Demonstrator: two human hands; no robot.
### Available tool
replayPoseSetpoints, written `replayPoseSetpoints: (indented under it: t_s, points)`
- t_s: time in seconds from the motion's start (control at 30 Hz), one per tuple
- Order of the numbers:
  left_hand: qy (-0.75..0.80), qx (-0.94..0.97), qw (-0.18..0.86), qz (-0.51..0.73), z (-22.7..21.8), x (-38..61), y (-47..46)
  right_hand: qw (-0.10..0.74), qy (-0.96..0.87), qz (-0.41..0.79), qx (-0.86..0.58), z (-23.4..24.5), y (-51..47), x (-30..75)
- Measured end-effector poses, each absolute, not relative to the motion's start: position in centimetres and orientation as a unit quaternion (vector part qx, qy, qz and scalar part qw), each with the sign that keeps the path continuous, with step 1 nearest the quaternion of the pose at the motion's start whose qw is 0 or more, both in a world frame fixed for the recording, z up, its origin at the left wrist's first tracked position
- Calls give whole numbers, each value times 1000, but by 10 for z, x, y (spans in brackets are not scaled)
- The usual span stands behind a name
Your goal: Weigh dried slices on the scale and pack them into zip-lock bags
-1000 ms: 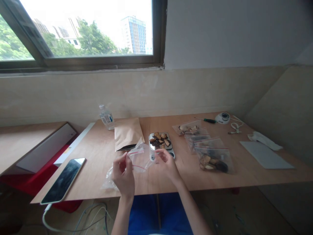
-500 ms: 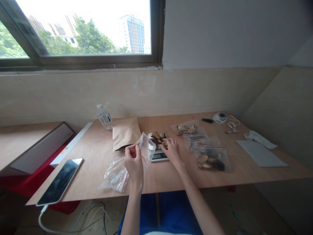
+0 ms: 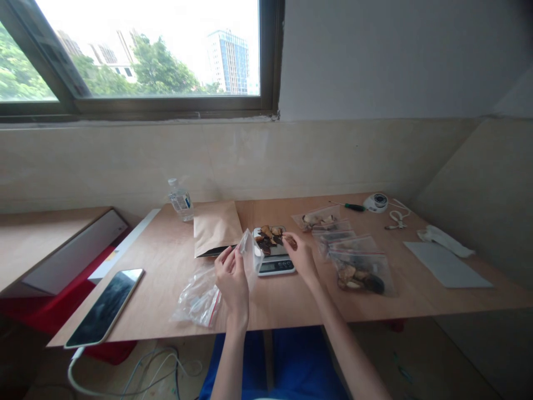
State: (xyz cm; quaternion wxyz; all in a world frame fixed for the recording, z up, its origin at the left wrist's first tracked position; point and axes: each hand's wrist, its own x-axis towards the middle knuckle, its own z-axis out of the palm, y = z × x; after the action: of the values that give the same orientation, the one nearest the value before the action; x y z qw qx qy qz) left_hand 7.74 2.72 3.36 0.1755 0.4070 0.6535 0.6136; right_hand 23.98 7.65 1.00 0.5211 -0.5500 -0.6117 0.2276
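Note:
My left hand (image 3: 231, 276) pinches the rim of a small clear zip bag (image 3: 252, 256) and holds it upright beside a kitchen scale (image 3: 277, 265). Dark and tan dried pieces (image 3: 270, 234) lie piled on the scale's platform. My right hand (image 3: 301, 254) is at the right side of that pile, fingertips closed on one piece. A bundle of empty clear zip bags (image 3: 197, 300) with red strips lies on the table (image 3: 166, 261) under my left wrist.
A brown paper pouch (image 3: 216, 226) and a water bottle (image 3: 180, 199) stand behind the scale. Filled zip bags (image 3: 358, 271) lie to the right. A phone (image 3: 105, 306) is at the left edge. A screwdriver (image 3: 350, 206), small white device (image 3: 378, 201) and white sheet (image 3: 446, 264) are far right.
My left hand lifted one zip bag upright from the bundle. My right hand let go of the bag, reached to the pile on the scale and pinched a piece.

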Motion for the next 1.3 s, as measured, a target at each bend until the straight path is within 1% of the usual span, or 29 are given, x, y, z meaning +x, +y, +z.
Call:
replayPoseSetpoints:
  t_s: [0.03, 0.1, 0.17, 0.2, 0.27, 0.33, 0.47, 0.57, 0.63, 0.67, 0.7, 0.83, 0.93, 1.03, 1.17, 1.3]
  points:
    - [657, 419, 171, 603, 34, 78, 28, 544, -584, 279, -533, 23, 69, 232]
    - [659, 447, 170, 581, 33, 79, 28, 564, -550, 403, -465, 49, 53, 216]
    - [645, 465, 185, 578, 32, 80, 27, 534, -555, 489, -409, 66, 42, 201]
    - [637, 465, 196, 583, 31, 80, 26, 520, -561, 502, -403, 69, 40, 196]
    - [619, 444, 229, 606, 29, 82, 24, 502, -580, 473, -432, 67, 40, 189]
    - [603, 402, 258, 639, 27, 85, 22, 494, -606, 406, -473, 60, 43, 187]
    - [565, 335, 295, 694, 23, 93, 19, 474, -689, 309, -453, 56, 43, 188]
    - [560, 305, 300, 710, 20, 95, 21, 503, -703, 231, -447, 56, 48, 193]
    - [564, 290, 294, 715, 18, 93, 23, 521, -692, 169, -471, 46, 59, 199]
    - [565, 285, 292, 718, 16, 91, 24, 516, -688, 137, -492, 38, 66, 202]
    - [565, 280, 291, 719, 15, 90, 25, 498, -689, 104, -516, 27, 73, 205]
    - [562, 280, 297, 720, 13, 88, 26, 372, -706, 11, -603, -13, 91, 206]
    - [550, 278, 303, 727, 15, 91, 25, 303, -713, -12, -632, -25, 92, 201]
    - [541, 288, 305, 729, 17, 93, 24, 273, -716, -19, -642, -25, 91, 199]
    - [544, 298, 306, 722, 17, 93, 22, 275, -729, -3, -627, -25, 94, 207]
    - [545, 302, 307, 720, 16, 93, 22, 298, -731, 20, -613, -30, 99, 217]
